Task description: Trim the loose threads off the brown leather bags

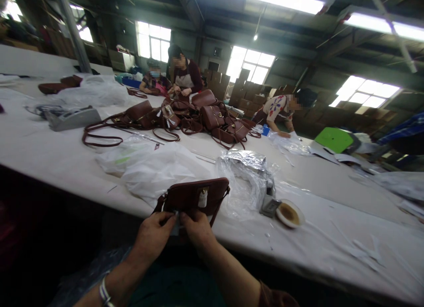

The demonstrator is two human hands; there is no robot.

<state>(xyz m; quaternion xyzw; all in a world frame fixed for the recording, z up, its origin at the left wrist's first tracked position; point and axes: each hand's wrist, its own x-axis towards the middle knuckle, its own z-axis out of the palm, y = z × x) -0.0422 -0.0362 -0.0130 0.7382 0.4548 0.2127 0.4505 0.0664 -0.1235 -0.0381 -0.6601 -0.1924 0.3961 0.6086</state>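
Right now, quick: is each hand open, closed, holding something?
Left hand: closed, apparently pinching a small pale slip at the brown, leather-look rectangular bag.
Right hand: closed at that slip too; exact grip unclear.

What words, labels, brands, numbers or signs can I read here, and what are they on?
None can be read.
Brown bag: no legible lettering.
Pale piece between the left hand and right hand: too blurred.
Background boxes: too small and blurred to read.
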